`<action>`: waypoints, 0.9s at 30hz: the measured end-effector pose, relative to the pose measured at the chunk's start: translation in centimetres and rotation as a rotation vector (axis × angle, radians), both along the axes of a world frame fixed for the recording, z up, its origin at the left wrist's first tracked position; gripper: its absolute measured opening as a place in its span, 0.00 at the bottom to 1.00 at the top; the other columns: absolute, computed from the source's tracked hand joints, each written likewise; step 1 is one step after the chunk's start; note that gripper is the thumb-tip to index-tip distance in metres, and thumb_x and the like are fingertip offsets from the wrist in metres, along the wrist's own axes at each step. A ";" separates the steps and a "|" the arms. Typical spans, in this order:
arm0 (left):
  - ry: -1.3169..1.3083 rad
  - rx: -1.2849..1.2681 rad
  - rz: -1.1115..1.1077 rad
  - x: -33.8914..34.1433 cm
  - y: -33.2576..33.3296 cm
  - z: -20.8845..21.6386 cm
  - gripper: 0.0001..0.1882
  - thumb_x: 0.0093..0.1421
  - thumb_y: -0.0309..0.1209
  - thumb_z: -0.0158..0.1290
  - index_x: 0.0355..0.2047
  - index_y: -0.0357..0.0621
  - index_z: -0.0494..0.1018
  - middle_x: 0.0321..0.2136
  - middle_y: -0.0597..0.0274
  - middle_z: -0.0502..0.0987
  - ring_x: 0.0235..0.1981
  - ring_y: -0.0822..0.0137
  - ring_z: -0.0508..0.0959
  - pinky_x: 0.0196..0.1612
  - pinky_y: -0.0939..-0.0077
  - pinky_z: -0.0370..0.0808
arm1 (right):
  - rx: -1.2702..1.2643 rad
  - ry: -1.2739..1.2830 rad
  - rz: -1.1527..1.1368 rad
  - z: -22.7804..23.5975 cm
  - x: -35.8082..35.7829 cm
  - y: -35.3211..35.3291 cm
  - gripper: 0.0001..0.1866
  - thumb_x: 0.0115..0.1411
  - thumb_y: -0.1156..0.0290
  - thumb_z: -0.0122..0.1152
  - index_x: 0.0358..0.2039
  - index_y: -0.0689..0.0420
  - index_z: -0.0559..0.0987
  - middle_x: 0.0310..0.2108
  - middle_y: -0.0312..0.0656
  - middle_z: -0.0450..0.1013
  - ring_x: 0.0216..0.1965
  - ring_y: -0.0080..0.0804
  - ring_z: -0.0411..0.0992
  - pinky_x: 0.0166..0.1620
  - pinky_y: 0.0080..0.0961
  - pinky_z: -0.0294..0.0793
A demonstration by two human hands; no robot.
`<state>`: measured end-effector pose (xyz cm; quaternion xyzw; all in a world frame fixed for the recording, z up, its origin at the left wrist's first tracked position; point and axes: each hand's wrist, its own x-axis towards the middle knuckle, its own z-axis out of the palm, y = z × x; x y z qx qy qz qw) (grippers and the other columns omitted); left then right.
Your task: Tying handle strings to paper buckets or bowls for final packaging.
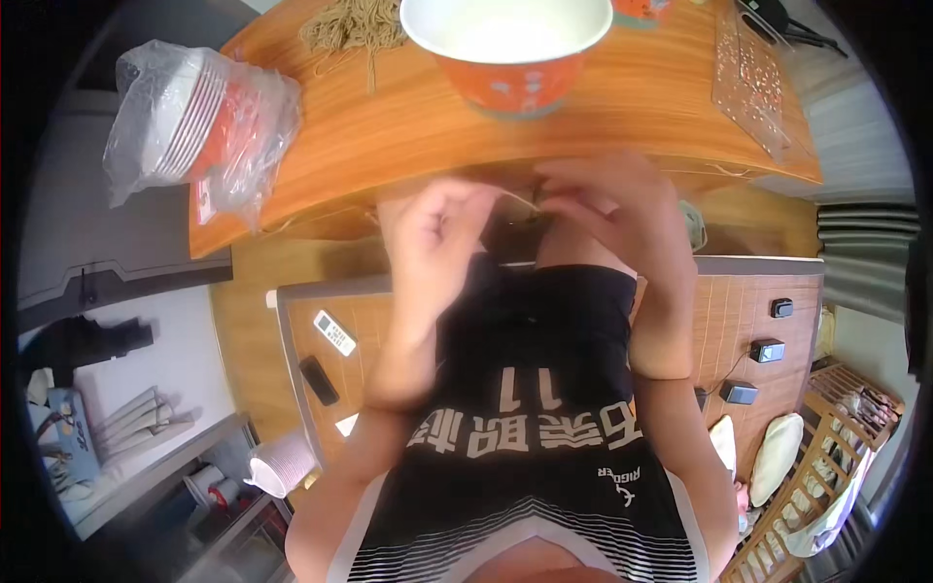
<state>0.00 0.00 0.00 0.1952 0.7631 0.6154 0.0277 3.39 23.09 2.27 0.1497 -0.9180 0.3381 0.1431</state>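
Note:
My left hand (442, 233) is closed, with thumb and forefinger pinching a thin beige string (515, 197). The string bows across the short gap to my right hand (622, 204), whose fingertips meet its other end; motion blurs these fingers. Both hands are over my lap, just off the near edge of the wooden table (671, 97). Beyond them on the table stands a large white-lined, orange-red paper bowl (515, 83). A tangled heap of beige string (355, 29) lies to the left of that bowl.
Stacked paper bowls in a clear plastic bag (209, 126) occupy the table's left end. A clear sheet with small specks (748, 83) lies at the right. On the mat-covered seat around me are a remote (335, 332), a phone (319, 380) and several small dark boxes (767, 350).

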 end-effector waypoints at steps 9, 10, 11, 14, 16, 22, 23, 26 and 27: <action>-0.280 0.373 0.021 0.2 -0.2 0.5 0.06 0.69 0.26 0.56 0.41 0.36 0.79 0.38 0.63 0.83 0.38 0.79 0.78 0.43 0.84 0.74 | -0.381 0.183 -0.058 -1.0 0.4 -3.6 0.25 0.46 0.69 0.78 0.47 0.52 0.83 0.37 0.35 0.82 0.36 0.33 0.80 0.41 0.24 0.79; -0.282 0.373 0.020 0.2 -0.3 0.5 0.06 0.69 0.26 0.56 0.41 0.36 0.79 0.38 0.63 0.83 0.38 0.79 0.78 0.43 0.84 0.74 | -0.376 0.198 -0.068 -1.0 0.2 -3.8 0.22 0.46 0.69 0.78 0.45 0.53 0.84 0.36 0.36 0.82 0.35 0.33 0.80 0.40 0.25 0.78; -0.311 0.393 -0.011 0.2 -0.4 0.5 0.06 0.69 0.27 0.56 0.41 0.36 0.79 0.38 0.63 0.83 0.38 0.79 0.78 0.43 0.84 0.74 | -0.372 0.213 -0.078 -1.1 0.0 -3.8 0.20 0.47 0.70 0.77 0.43 0.53 0.85 0.35 0.36 0.82 0.35 0.34 0.80 0.39 0.26 0.78; -0.342 0.433 -0.049 0.4 -0.4 0.8 0.06 0.69 0.27 0.56 0.41 0.37 0.78 0.38 0.62 0.83 0.38 0.79 0.79 0.43 0.84 0.74 | -0.283 0.254 -0.030 -1.3 -0.2 -3.5 0.13 0.48 0.71 0.76 0.36 0.52 0.86 0.32 0.35 0.82 0.33 0.34 0.79 0.36 0.27 0.76; -0.343 0.454 -0.064 0.5 -0.3 0.9 0.06 0.69 0.28 0.56 0.42 0.37 0.78 0.38 0.62 0.83 0.38 0.78 0.79 0.43 0.84 0.75 | -0.262 0.287 -0.032 -0.9 0.0 -3.4 0.10 0.49 0.71 0.75 0.34 0.52 0.87 0.30 0.34 0.82 0.32 0.33 0.78 0.35 0.28 0.75; -0.354 0.417 -0.034 0.3 -0.6 0.3 0.06 0.69 0.28 0.56 0.41 0.37 0.78 0.39 0.63 0.83 0.38 0.78 0.79 0.44 0.83 0.74 | -0.186 0.339 -0.061 -1.2 0.1 -2.6 0.06 0.51 0.71 0.74 0.31 0.49 0.87 0.27 0.32 0.80 0.29 0.31 0.77 0.33 0.28 0.74; -0.331 0.368 -0.028 0.2 -0.6 0.1 0.06 0.69 0.28 0.56 0.41 0.37 0.78 0.39 0.63 0.83 0.39 0.78 0.78 0.44 0.83 0.74 | -0.185 0.334 -0.058 -1.2 0.1 -2.5 0.06 0.51 0.71 0.74 0.31 0.49 0.87 0.27 0.31 0.80 0.28 0.31 0.77 0.33 0.28 0.74; -0.279 0.302 -0.023 0.1 -0.9 -0.4 0.06 0.69 0.27 0.57 0.41 0.37 0.78 0.39 0.64 0.83 0.39 0.78 0.78 0.45 0.82 0.73 | -0.178 0.308 -0.060 -1.2 0.0 -2.4 0.05 0.52 0.71 0.73 0.31 0.49 0.87 0.27 0.32 0.80 0.28 0.32 0.76 0.33 0.28 0.74; -0.249 0.286 -0.023 0.1 -1.0 -0.5 0.06 0.69 0.27 0.57 0.41 0.37 0.78 0.39 0.64 0.83 0.39 0.78 0.78 0.46 0.82 0.73 | -0.177 0.308 -0.058 -1.4 0.0 -2.4 0.05 0.52 0.71 0.73 0.31 0.49 0.87 0.27 0.32 0.80 0.28 0.32 0.76 0.33 0.28 0.74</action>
